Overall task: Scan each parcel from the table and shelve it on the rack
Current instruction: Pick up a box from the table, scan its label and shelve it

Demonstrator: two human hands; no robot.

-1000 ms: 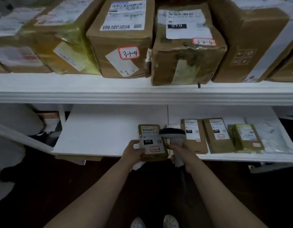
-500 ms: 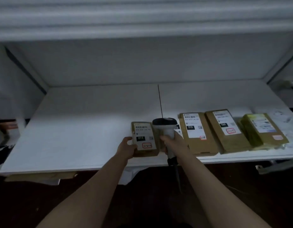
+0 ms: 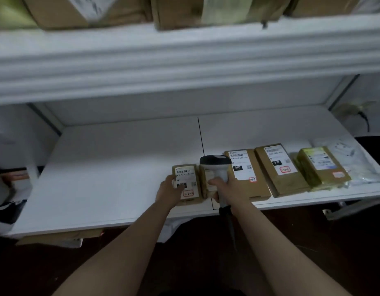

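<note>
- The white rack (image 3: 184, 60) fills the view, and the thick front lip of its upper level runs from side to side.
- Brown cartons (image 3: 78, 9) stand on that upper level. They are cut off by the top of the view and blurred, so their labels cannot be read.
- The lower shelf (image 3: 120, 167) is a white board. Its left half is bare, and a row of parcels lies along its front edge from the middle to the right end.
- A clear plastic bag (image 3: 351, 159) lies at the shelf's right end, partly beneath the last parcel.
- The yellow-taped parcel (image 3: 321, 167) lies flat just beside the bag.
- The 060 parcel (image 3: 278, 167) lies next to it on the left, label up, with a red-edged sticker.
- The 010 parcel (image 3: 246, 174) touches the 060 parcel's left side and lies flat near the front edge.
- A hidden parcel (image 3: 205, 182) shows only as a brown strip behind the scanner.
- The small parcel (image 3: 188, 178) lies at the row's left end, flat on the shelf near the front edge with its label up.
- The scanner (image 3: 215, 162) stands upright with its dark head above the row, between the small parcel and the 010 parcel.
- The right hand (image 3: 226, 189) is clenched round the scanner's pale handle.
- The left hand (image 3: 169, 192) grasps the small parcel at its near left corner, apparently with the thumb on the label.
</note>
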